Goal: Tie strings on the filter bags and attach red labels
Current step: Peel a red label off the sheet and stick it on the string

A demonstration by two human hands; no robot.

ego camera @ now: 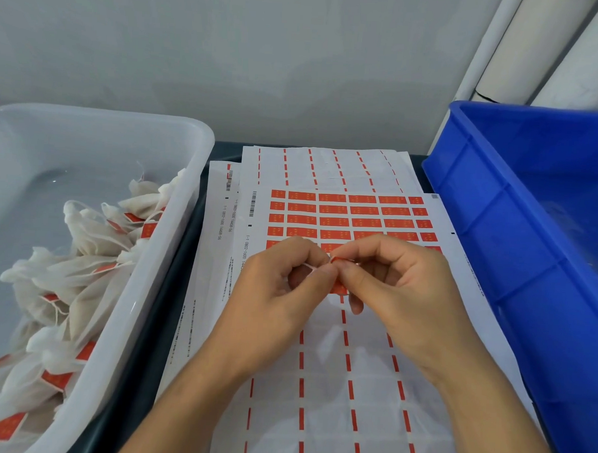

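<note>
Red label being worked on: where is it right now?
Head view, centre: the red label is pinched between the fingertips of the left hand and right hand, just above the label sheet, below its remaining red rows.

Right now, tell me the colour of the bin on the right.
Blue, seen in the head view: the bin.

Both forearms are bare from wrist to frame edge, with no sleeve showing. The left hand [281,280] and right hand [401,282] wear no gloves or rings. Nails are short and unpainted.
</note>
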